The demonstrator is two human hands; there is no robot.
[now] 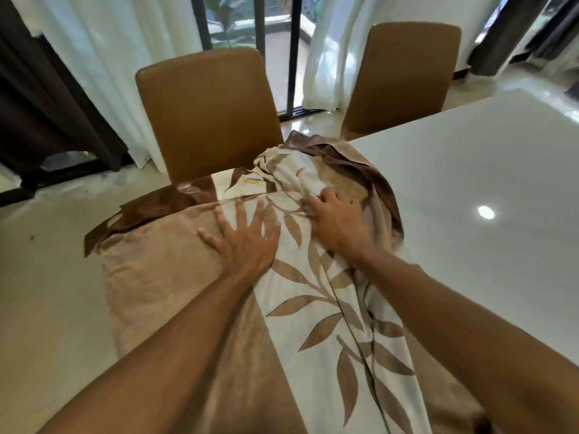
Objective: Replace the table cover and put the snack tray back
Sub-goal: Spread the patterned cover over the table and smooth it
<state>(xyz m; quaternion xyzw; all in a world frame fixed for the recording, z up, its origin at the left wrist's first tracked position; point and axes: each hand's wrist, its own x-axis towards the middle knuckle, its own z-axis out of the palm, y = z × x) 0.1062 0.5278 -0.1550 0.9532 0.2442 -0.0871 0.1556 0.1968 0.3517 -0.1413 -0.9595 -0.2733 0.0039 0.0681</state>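
Observation:
A table cover [313, 308], cream with brown leaf prints and tan and dark brown bands, lies bunched over the left end of a glossy white table [470, 189]. Its left part hangs off the table's edge. My left hand [244, 236] presses flat on the cloth with its fingers spread. My right hand [338, 220] rests on a rumpled heap of the cloth, its fingertips curled into the folds. No snack tray is in view.
Two tan padded chairs [206, 117] [404, 76] stand at the table's far side. Behind them hang white curtains [103, 57] and dark drapes before a glass door. The pale shiny floor [47, 292] lies to the left.

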